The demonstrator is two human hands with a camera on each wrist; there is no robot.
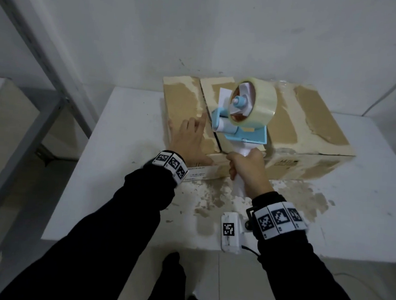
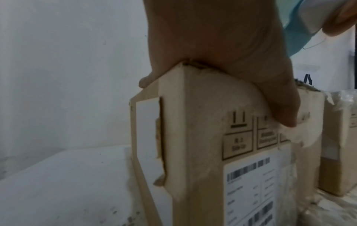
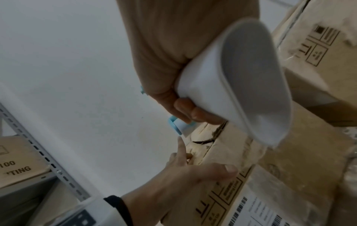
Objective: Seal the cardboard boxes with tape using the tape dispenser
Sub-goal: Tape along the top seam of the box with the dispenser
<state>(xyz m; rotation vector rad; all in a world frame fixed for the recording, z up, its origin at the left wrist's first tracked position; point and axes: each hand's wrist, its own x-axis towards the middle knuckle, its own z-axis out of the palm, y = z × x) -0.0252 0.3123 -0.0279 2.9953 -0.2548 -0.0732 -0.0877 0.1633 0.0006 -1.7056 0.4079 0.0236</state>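
Two worn cardboard boxes stand side by side on the white table (image 1: 120,168). My left hand (image 1: 189,137) lies flat on the left box (image 1: 183,106) by its near left corner, fingers straight, thumb over the front edge (image 2: 286,116). My right hand (image 1: 247,169) grips the white handle (image 3: 241,85) of a blue and white tape dispenser (image 1: 240,127) that carries a clear tape roll (image 1: 264,96). The dispenser's front roller sits at the near end of the seam between the left box's top flaps. The right box (image 1: 311,125) is untouched.
A grey metal shelf rack (image 1: 45,69) stands left of the table with a cardboard box (image 1: 2,124) on it. A white wall runs close behind the boxes. The tabletop near me has scuffed brown patches (image 1: 224,198). My legs show under the table's front edge.
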